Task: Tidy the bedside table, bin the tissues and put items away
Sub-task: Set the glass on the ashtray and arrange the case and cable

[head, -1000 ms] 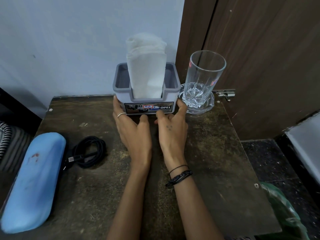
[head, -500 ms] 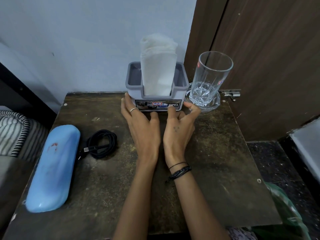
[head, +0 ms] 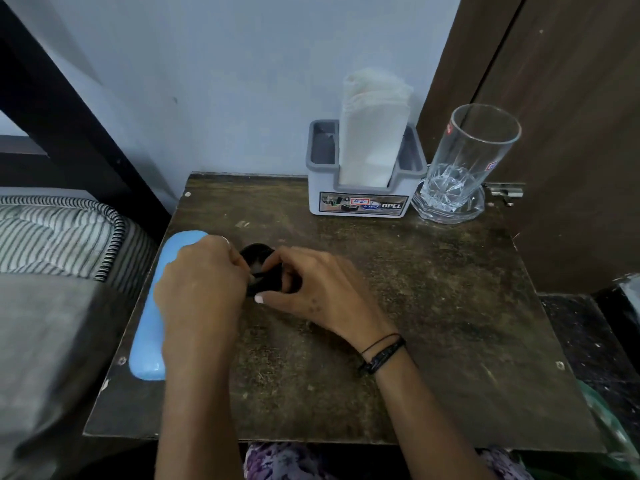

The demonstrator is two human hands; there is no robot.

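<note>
Both my hands meet over the coiled black cable [head: 257, 255] on the left part of the dark wooden bedside table [head: 433, 306]. My left hand [head: 201, 285] and my right hand [head: 311, 289] each have fingers closed on the coil, which is mostly hidden between them. A light blue glasses case [head: 150, 337] lies along the table's left edge, partly under my left wrist. At the back stands a grey napkin holder [head: 363, 199] with white tissues [head: 372, 133] upright in it. To its right, a clear glass [head: 467, 157] stands in a glass dish.
A striped mattress [head: 59, 233] and grey bedding lie left of the table. A brown door with a metal latch [head: 504, 192] is behind the glass. A green plastic bag [head: 609, 434] sits on the dark floor at the lower right.
Both hands left the napkin holder and moved back and left onto the black cable coil. The view has turned left, showing more of the bed.
</note>
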